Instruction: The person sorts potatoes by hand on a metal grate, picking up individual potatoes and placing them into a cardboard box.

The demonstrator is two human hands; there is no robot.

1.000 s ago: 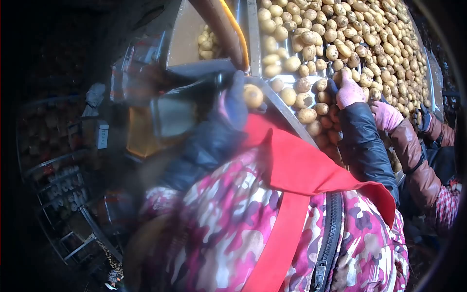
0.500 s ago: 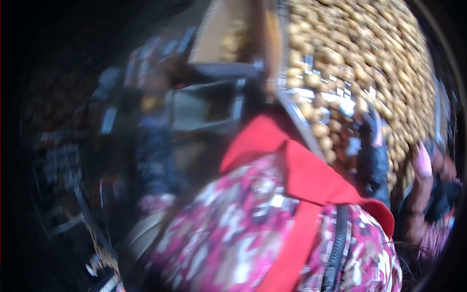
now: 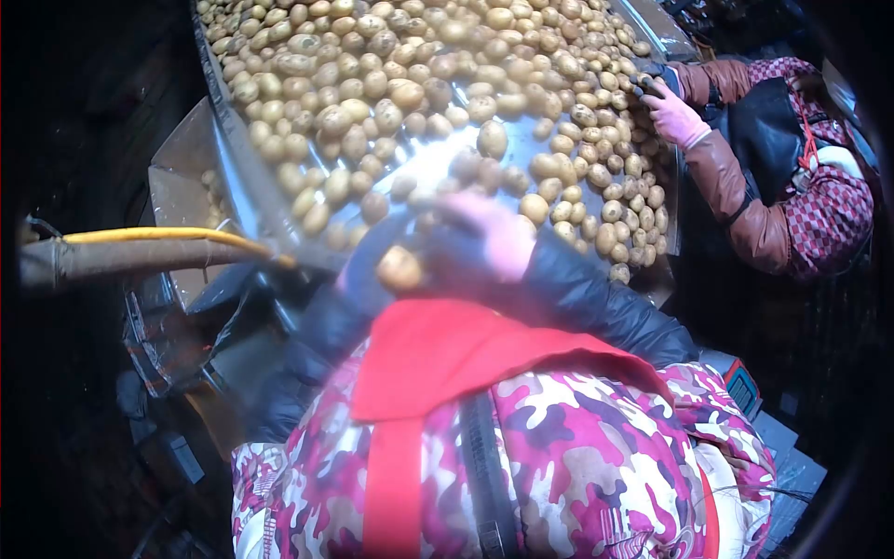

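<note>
My left hand, in a dark glove, is in front of my chest at the near edge of the sorting table. A potato sits against its palm side, and the hand appears closed around it. My right hand, in a glove with a pink back and dark fingers, reaches over the near potatoes from the right. Motion smears its fingers, so I cannot tell whether they grip anything. Loose potatoes lie just beyond both hands on the shiny metal surface.
Left of the table stands an open cardboard box with potatoes inside. A pole with a yellow strip juts in from the left. At the right edge, a co-worker in pink-backed gloves has hands among the potatoes.
The view has swung round, bringing the table to the centre. My left hand has come from the far left by the boxes to my chest; my right hand has moved closer to it.
</note>
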